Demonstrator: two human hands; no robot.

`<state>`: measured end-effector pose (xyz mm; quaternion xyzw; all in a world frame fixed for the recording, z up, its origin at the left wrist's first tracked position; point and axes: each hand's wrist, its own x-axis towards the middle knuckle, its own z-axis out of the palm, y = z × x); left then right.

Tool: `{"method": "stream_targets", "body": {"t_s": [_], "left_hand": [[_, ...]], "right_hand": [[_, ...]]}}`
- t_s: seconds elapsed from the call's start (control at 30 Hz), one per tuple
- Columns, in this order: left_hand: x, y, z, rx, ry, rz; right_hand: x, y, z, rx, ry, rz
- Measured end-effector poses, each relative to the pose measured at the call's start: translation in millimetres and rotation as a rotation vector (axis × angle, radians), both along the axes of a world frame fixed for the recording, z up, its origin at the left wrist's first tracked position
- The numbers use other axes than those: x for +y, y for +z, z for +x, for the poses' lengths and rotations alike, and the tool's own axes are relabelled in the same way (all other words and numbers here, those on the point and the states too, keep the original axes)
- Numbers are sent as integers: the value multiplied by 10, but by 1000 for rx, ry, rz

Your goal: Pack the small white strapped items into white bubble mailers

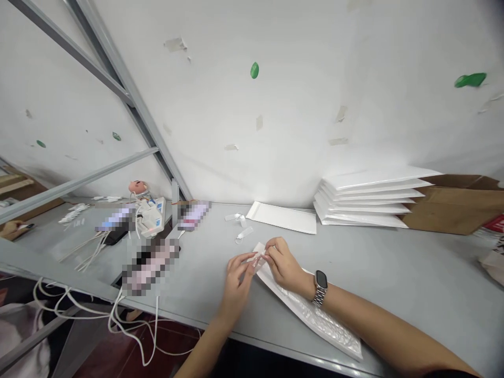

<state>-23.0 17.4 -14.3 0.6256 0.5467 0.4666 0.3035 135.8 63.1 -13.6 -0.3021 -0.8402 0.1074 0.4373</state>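
My left hand (237,278) and my right hand (284,265) meet with fingertips pinched together on a small clear plastic piece (259,257). Its exact kind is hard to make out, partly covered by the fingers. Under my right hand and wrist lies a long bubble-lined white padded mailer (315,320), slanting toward the table's front edge. Just beyond my hands are several small translucent plastic pieces, among them a flat tube-like one (245,233) with a ring at its end. A flat white mailer (283,217) rests against the wall behind them.
A stack of white padded mailers (366,197) and a brown cardboard box (452,205) stand at the back right. Phones (151,268) with cables and a power strip (151,218) sit at the left around a metal frame post (134,105). Another person's hand (16,229) shows far left.
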Motion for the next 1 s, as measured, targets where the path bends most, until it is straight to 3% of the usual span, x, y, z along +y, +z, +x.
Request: {"method": "stream_targets", "body": {"t_s": [0.23,0.37,0.5,0.57,0.63,0.7,0.83,1.0], "left_hand": [[-89,-58,57,176,-146,136],[-105,-40,110,157,-188,17],[1,94,-101,74,-260,-89],[164,158,-263,60,-181,-89],[384,186,-387,256,31,-63],[618,168,-436,351,115,-69],[958,64,-348,479,132,-67],[1052,17,-272,536,102,-60]], "right_hand": [[-3,128,9,-19,71,-11],[-72,152,-39,-66,124,37],[-84,122,-49,-94,128,3],[-61,96,-43,-97,107,-53],[-36,70,-40,-102,100,-93],[-17,50,-44,-108,105,-104],[-3,22,-61,-177,99,-125],[24,-25,-85,-203,109,-230]]}}
